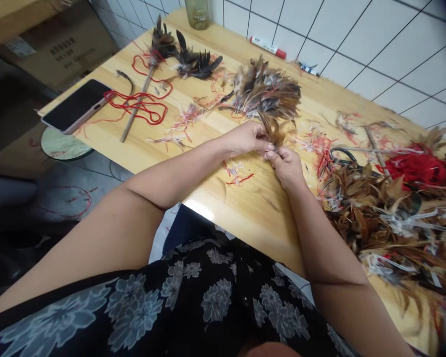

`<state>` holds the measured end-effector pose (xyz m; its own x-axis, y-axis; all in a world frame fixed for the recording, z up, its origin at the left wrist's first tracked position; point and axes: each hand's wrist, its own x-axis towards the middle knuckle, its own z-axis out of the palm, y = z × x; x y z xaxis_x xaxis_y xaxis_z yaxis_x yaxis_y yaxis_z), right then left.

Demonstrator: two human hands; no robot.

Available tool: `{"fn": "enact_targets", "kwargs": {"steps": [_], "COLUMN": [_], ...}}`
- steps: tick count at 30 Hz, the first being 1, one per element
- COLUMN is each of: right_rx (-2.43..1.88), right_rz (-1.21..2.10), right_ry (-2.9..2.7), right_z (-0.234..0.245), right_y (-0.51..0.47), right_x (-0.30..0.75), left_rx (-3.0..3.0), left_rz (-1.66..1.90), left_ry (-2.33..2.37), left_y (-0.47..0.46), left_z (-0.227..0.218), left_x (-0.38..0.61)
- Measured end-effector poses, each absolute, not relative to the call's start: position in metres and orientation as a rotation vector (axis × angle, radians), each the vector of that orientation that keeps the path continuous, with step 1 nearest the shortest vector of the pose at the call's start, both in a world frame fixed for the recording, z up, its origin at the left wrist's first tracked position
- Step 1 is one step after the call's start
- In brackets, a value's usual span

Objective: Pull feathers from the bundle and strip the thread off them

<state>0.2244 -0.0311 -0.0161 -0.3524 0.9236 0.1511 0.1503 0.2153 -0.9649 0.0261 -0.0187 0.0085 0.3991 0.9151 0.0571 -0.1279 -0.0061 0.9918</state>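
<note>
Both my hands meet over the middle of the wooden table, pinching a small bunch of brown feathers between them. My left hand grips the bunch from the left, fingers curled and thumb pressed in. From the right, my right hand pinches the lower end of the same bunch, its fingertips close to the left thumb. The feathers point up and away from me. Just beyond lies a pile of brown and grey feathers. Bits of red and white thread are scattered below my hands.
A large heap of brown feathers covers the right side, with red feathers and scissors beside it. To the left lie a phone, a stick, red cord and dark feathers. A marker rests by the tiled wall.
</note>
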Motion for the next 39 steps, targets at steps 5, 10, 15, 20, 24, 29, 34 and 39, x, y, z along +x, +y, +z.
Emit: {"fn": "enact_targets", "kwargs": {"steps": [5, 10, 15, 20, 24, 29, 34, 39], "right_rx": [-1.019, -1.036, -1.063, -1.090, -1.113, -1.126, -1.163, -1.190], "right_rz": [1.159, 1.249, 1.294, 1.278, 1.259, 1.246, 1.224, 1.204], "right_ry": [-1.682, -1.566, -1.480, -1.380, -1.320, -1.300, -1.273, -1.210], "right_z": [-0.012, -0.006, -0.009, -0.013, -0.013, -0.014, -0.014, -0.015], "right_y": [-0.032, -0.036, -0.035, -0.032, -0.032, -0.033, -0.034, -0.034], "right_x": [0.226, 0.223, 0.222, 0.223, 0.223, 0.222, 0.220, 0.212], "left_rx": [1.355, 1.366, 1.435, 1.498, 1.539, 1.550, 1.285, 1.122], "left_rz": [1.054, 1.450, 1.596, 1.381, 1.184, 1.244, 1.376, 1.194], "left_ry": [0.882, 1.291, 1.726, 1.817, 1.882, 1.892, 1.363, 1.023], "left_y": [-0.015, 0.001, 0.016, 0.024, 0.024, 0.014, -0.006, -0.027], "left_z": [0.019, 0.037, 0.041, 0.021, 0.013, 0.025, 0.039, 0.038], "left_x": [0.017, -0.030, -0.099, -0.108, -0.090, -0.078, -0.043, -0.002]}}
